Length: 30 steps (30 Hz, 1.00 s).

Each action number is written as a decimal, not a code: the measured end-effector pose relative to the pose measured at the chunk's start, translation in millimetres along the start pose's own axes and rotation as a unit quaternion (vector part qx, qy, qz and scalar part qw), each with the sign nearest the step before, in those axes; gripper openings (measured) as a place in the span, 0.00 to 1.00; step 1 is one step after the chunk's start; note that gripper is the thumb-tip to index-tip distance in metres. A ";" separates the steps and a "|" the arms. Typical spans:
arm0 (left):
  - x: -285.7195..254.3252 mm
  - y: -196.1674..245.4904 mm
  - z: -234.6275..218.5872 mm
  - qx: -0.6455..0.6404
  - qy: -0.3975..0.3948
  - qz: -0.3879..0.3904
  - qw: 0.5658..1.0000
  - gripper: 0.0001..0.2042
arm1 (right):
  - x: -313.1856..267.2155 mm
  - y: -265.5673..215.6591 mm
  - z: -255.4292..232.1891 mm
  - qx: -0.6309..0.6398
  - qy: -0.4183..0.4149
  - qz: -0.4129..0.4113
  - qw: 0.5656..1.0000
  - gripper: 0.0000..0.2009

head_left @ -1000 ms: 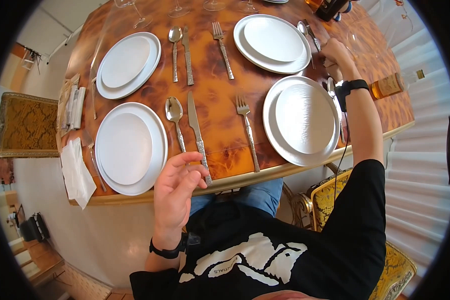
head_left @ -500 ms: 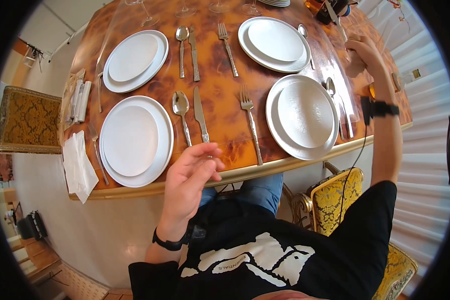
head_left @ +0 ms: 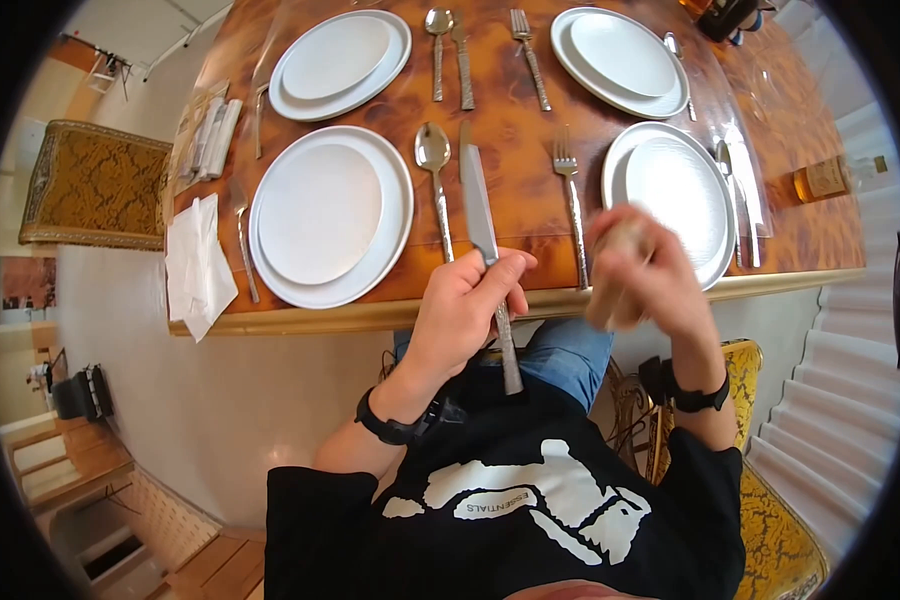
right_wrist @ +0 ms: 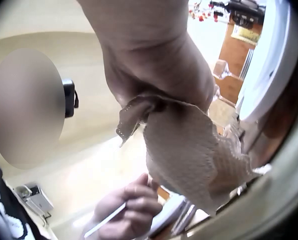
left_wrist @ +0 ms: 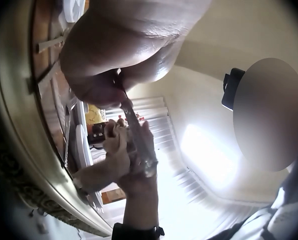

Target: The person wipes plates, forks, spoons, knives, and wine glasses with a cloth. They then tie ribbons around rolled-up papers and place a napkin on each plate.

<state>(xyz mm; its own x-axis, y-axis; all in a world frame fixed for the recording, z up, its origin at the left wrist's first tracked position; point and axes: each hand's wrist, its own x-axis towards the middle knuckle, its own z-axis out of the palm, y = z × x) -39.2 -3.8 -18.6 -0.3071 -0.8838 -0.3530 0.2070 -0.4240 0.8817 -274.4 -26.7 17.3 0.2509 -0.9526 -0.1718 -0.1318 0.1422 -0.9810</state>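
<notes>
**A Shine Seemed the Order of the Day**

A glossy brown table (head_left: 530, 190) lay set before a person in a black shirt (head_left: 470, 545), whose white print carried the word "ESSENTIALS", upside down to the head camera. White plates (head_left: 398, 205) stood stacked in pairs, small on large. On the person's right, an amber bottle (head_left: 805, 185) bore a label too small to read.

At the near edge, the right hand (head_left: 660, 270), blurred, gripped a crinkled napkin (right_wrist: 181, 145), perhaps paper, which hung loose below it. The left hand (head_left: 465, 305) gripped a knife (head_left: 478, 205) where handle met blade, its tip out over the table, its patterned handle toward the shirt. Spoons (head_left: 433, 145) and forks (head_left: 566, 168) lay beside the plates.

The work appeared to be wiping cutlery, poised just short of the rub: napkin and knife were apart. The next move likely called for bringing the napkin onto the blade while the left grip kept the knife steady.
</notes>
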 end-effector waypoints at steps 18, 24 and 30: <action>-18.6 -4.9 12.2 0.120 -0.114 -0.045 0.985 0.10 | 27.5 14.9 74.0 0.227 0.189 -0.180 0.938 0.31; -21.6 -9.6 -13.1 0.102 -0.096 -0.034 0.990 0.11 | 41.3 16.1 50.5 0.313 0.270 -0.183 0.892 0.28; -8.0 -0.5 -7.3 -0.140 -0.001 0.164 0.976 0.16 | 16.1 14.2 82.4 0.066 0.040 -0.258 0.963 0.23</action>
<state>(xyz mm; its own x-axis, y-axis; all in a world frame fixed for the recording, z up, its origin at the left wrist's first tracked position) -30.1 2.1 -18.4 -0.1830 -0.9810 -0.0648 0.5400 -0.1553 0.8272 -193.2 -17.9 -6.8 0.1744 -0.9229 0.3432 0.1143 -0.3272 -0.9380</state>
